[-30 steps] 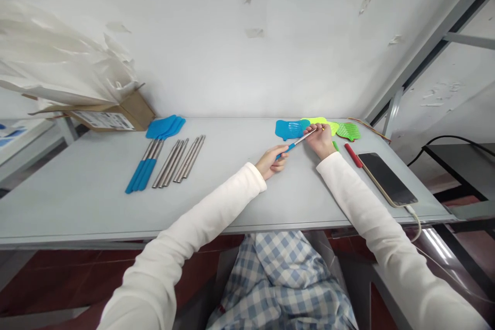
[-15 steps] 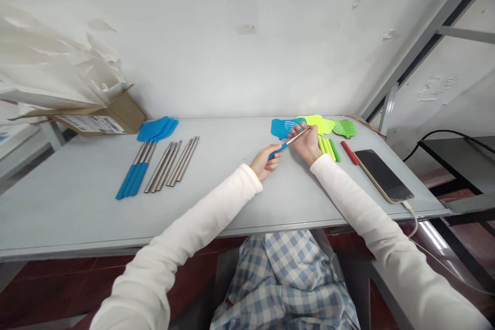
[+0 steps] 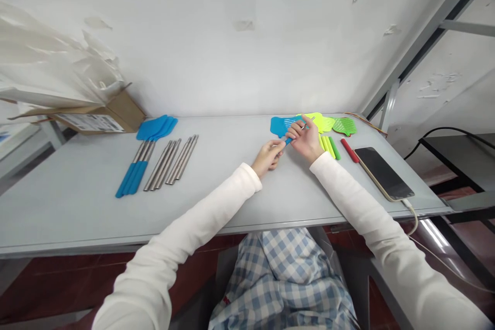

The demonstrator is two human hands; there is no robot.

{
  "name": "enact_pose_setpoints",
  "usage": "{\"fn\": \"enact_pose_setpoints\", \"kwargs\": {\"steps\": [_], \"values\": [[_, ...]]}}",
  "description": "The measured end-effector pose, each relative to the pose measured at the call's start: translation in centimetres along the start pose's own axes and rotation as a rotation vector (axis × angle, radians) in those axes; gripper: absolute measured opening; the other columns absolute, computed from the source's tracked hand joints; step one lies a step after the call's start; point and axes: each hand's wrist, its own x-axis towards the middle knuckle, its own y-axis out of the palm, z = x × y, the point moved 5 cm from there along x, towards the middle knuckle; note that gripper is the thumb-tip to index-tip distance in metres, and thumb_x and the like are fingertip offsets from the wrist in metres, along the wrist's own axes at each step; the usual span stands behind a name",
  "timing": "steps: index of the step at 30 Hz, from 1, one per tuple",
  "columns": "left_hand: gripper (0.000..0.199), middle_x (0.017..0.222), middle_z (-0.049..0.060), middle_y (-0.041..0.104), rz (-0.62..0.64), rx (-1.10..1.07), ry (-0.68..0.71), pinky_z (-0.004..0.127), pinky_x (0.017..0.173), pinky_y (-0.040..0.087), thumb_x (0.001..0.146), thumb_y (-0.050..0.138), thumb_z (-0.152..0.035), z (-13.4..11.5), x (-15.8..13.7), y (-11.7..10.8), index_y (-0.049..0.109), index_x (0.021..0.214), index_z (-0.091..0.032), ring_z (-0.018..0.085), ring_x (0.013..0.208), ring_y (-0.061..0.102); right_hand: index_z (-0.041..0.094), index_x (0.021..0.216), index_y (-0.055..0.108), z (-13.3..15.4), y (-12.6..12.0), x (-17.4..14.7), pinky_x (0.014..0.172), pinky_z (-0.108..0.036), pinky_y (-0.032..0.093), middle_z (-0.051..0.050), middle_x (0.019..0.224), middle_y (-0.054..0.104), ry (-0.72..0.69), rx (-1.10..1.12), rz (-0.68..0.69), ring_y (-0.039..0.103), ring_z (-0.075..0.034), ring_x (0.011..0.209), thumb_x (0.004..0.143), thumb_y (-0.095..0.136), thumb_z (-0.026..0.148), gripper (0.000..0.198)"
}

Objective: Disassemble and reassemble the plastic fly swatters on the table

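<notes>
A thin metal rod with a blue grip sleeve (image 3: 288,140) is held between my two hands, slanting up to the right. My left hand (image 3: 268,157) is closed around the lower, blue end. The fingers of my right hand (image 3: 305,140) curl over the upper part and hide much of it; the metal tip shows above them. Just behind lies a blue fly swatter head (image 3: 277,126), partly covered by my right hand. Yellow swatter heads (image 3: 325,124) and a green swatter head (image 3: 345,126) lie beside it. Yellow grip sleeves (image 3: 328,145) and a green grip sleeve (image 3: 334,149) rest by my right wrist.
On the left lie blue fly swatters (image 3: 133,178) with grips, and several bare metal rods (image 3: 164,165). A cardboard box (image 3: 124,112) stands against the wall. To the right are a red grip sleeve (image 3: 349,150) and a phone (image 3: 383,174) with a cable.
My left hand has slid up the blue sleeve toward my right hand, so the two are closer. My right fingers have curled further over the rod, and less of it shows.
</notes>
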Motion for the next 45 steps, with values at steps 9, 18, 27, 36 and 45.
{"fn": "enact_pose_setpoints", "kwargs": {"steps": [9,18,27,36,45], "values": [[0.025,0.107,0.007,0.069,-0.071,1.206,0.35,0.028,0.073,0.044,0.101,0.042,-0.034,-1.8,-1.5,0.7,0.052,0.118,-0.02,0.02,0.091,0.066,0.023,0.062,0.009,1.3,-1.4,0.3,0.034,-0.021,0.016,0.01,0.045,0.007,0.001,0.041,-0.127,0.008,-0.008,0.039,0.095,0.037,0.023,0.043],[0.039,0.096,0.009,0.072,0.009,1.476,0.214,0.033,0.076,0.044,0.104,0.023,-0.042,-1.7,-1.6,0.9,0.052,0.12,-0.02,0.027,0.091,0.069,0.023,0.064,0.003,1.3,-1.7,0.2,0.032,-0.023,0.01,0.009,0.045,0.002,-0.039,-0.018,-0.192,0.002,-0.009,0.04,0.094,0.035,0.019,0.043],[0.028,0.052,-0.006,0.04,0.106,0.645,0.209,0.022,0.053,0.031,0.101,0.036,-0.037,-0.9,-0.9,0.6,0.047,0.081,-0.02,0.009,0.046,0.038,0.023,0.063,0.002,1.7,-0.6,-0.1,0.032,-0.022,0.009,0.009,0.048,-0.001,-0.08,-0.069,-0.116,-0.003,-0.008,0.043,0.094,0.036,0.019,0.046],[0.03,0.05,-0.013,0.015,0.366,-0.044,-0.299,0.013,0.035,0.008,0.1,0.04,-0.043,0.1,-1.3,1.6,0.042,0.08,-0.02,0.003,0.036,0.006,0.023,0.063,0.003,1.8,-0.2,0.0,0.031,-0.02,0.009,0.01,0.048,0.0,-0.067,-0.092,-0.118,-0.002,-0.007,0.042,0.096,0.04,0.021,0.049],[0.036,0.05,-0.011,0.002,0.408,-0.378,-0.539,0.016,0.033,0.0,0.103,0.029,-0.036,0.3,-1.6,1.7,0.035,0.071,-0.021,0.006,0.037,-0.004,0.023,0.063,0.004,1.8,0.6,-0.2,0.031,-0.02,0.01,0.01,0.048,0.001,-0.072,-0.075,-0.066,-0.001,-0.006,0.041,0.096,0.042,0.022,0.05]]}}
